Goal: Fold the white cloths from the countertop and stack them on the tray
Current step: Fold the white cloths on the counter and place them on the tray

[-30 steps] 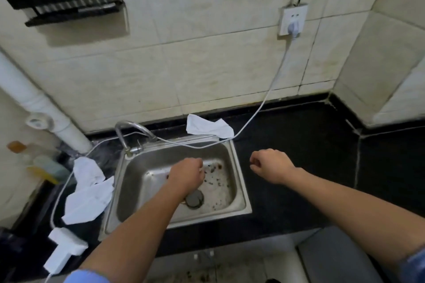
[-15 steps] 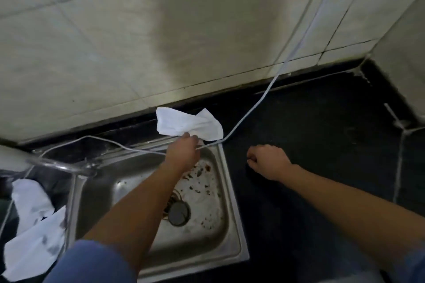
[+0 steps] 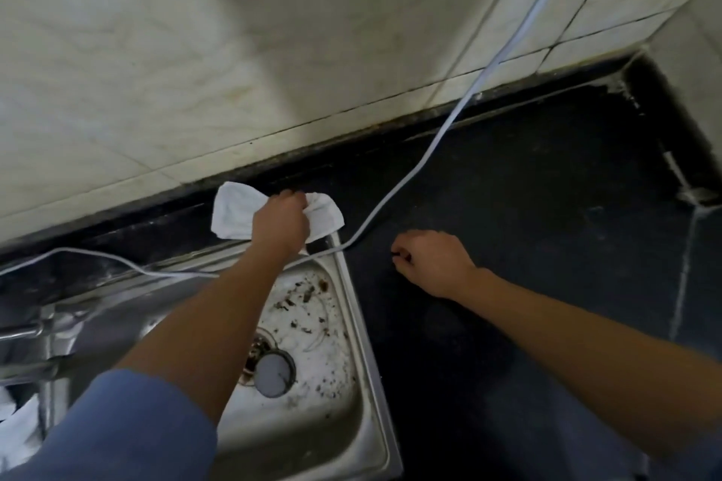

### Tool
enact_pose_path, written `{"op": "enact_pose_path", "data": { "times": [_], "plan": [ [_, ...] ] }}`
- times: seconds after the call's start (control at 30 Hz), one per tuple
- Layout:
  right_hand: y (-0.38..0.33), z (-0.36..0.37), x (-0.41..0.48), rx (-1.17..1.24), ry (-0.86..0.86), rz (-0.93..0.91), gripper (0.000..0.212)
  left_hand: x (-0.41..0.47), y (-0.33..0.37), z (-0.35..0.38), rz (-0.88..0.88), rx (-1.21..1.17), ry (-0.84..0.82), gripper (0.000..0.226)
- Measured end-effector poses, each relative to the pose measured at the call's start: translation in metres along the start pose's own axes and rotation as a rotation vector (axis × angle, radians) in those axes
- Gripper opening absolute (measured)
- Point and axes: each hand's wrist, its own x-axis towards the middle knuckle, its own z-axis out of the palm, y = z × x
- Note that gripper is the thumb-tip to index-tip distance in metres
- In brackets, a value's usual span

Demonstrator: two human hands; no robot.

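At the countertop's (image 3: 547,246) back edge, just behind the sink's (image 3: 363,324) far right corner, grips one white cloth (image 3: 234,213) with the left hand (image 3: 279,225), fingers curled into its bunched middle. Holds the right hand (image 3: 433,262) fisted and empty over bare dark counter right of the sink, near one white cable (image 3: 429,154) running from wall to sink rim. Shows a second cloth (image 3: 15,437), partly cut off, at the lower left beyond the sink. Leaves wide open counter toward the right corner. Contains, within the one basin, a drain plug (image 3: 273,373) and scattered brown debris (image 3: 301,297).
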Motion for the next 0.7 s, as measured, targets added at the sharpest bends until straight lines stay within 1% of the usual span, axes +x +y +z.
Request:
{"op": "enact_pose_path", "data": {
  "times": [0.07, 0.17, 0.23, 0.33, 0.4, 0.5, 0.63, 0.7],
  "plan": [
    [-0.001, -0.002, 0.000, -0.002, -0.007, 0.001, 0.026, -0.008, 0.003, -0.006, 0.007, -0.071, 0.085, 0.024],
    [-0.002, -0.007, -0.003, -0.022, -0.010, 0.019, 0.025, -0.028, 0.009, -0.021, 0.045, -0.169, 0.178, 0.020],
    [-0.002, -0.013, -0.008, -0.030, -0.002, 0.038, 0.025, -0.042, 0.013, -0.033, 0.095, -0.241, 0.208, 0.017],
    [0.001, -0.023, -0.024, -0.019, 0.017, 0.079, 0.025, -0.063, 0.022, -0.051, 0.122, -0.362, 0.224, 0.013],
    [0.004, -0.030, -0.041, -0.017, 0.037, 0.114, 0.024, -0.080, 0.034, -0.060, 0.163, -0.418, 0.224, 0.011],
    [0.011, -0.036, -0.074, -0.017, 0.096, 0.178, 0.021, -0.105, 0.058, -0.065, 0.270, -0.471, 0.195, 0.007],
    [0.025, -0.038, -0.131, -0.013, 0.151, 0.312, 0.021, -0.136, 0.098, -0.047, 0.375, -0.500, 0.094, 0.006],
    [0.034, -0.035, -0.160, -0.015, 0.178, 0.368, 0.021, -0.151, 0.120, -0.032, 0.420, -0.516, 0.037, 0.011]
  ]
}}
